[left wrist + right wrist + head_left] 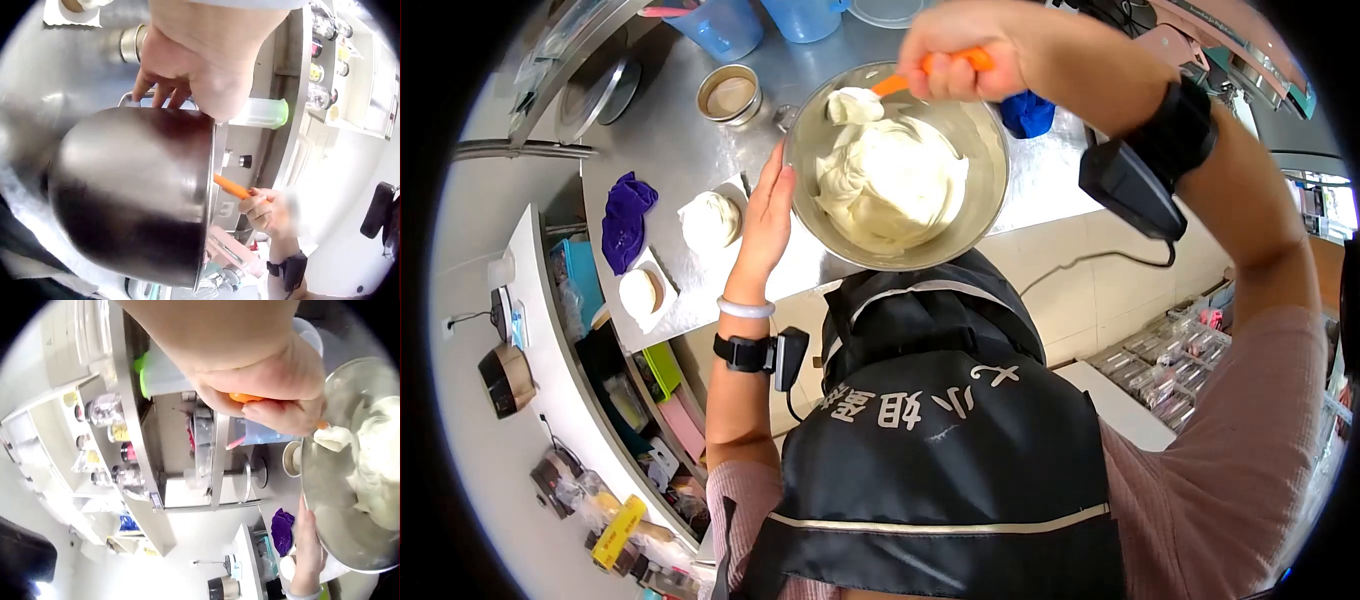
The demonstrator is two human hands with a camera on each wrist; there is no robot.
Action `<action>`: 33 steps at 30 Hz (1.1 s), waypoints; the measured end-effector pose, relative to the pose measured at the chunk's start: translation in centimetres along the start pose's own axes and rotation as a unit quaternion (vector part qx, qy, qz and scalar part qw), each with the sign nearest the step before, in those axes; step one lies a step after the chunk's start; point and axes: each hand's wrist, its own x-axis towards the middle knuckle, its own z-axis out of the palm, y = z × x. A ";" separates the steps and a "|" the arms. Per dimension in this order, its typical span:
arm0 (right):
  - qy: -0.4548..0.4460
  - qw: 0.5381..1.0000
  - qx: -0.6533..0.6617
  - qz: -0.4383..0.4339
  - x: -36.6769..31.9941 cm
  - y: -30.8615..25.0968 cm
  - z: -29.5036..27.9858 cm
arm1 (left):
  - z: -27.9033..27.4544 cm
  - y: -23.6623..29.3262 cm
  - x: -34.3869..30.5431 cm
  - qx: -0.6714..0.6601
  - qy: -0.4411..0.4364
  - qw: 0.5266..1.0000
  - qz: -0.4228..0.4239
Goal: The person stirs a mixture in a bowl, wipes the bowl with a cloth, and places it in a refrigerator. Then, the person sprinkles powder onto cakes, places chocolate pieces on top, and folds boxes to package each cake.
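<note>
A steel mixing bowl (pixel 997 185) holds a mound of whipped white cream (pixel 890 180). My right hand (pixel 965 55) grips the orange handle of a spatula (pixel 890 86) over the bowl's far side. Thick cream coats the spatula's head, which hides its shape. With fingers extended, my left hand (pixel 768 222) lies against the bowl's outer left side. In the left wrist view, the palm of the left hand (pixel 200 69) is at the rim, its fingers close to the bowl's side handle (pixel 128 99). The right wrist view shows the spatula's creamy end just inside the rim.
Left of the bowl, a cream-topped round (pixel 709 221) and a smaller pale round (pixel 640 293) sit on white squares. A purple cloth (pixel 628 222) lies beside them. Behind stand a round tin (pixel 729 95) and blue jugs (pixel 718 30). A blue cloth (pixel 1028 115) is at right.
</note>
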 end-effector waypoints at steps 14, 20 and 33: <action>-0.044 0.770 -0.621 -0.138 -1.2 5.8 9.6 | 0.8 -0.3 2.6 -0.144 0.074 0.987 0.008; 0.101 0.891 -0.415 -0.153 -2.1 7.7 2.6 | 0.6 -2.0 2.8 -0.105 0.096 0.988 -0.056; 0.142 0.877 -0.422 -0.182 -3.1 8.9 2.2 | -2.7 -3.4 -0.8 -0.120 0.133 0.980 -0.083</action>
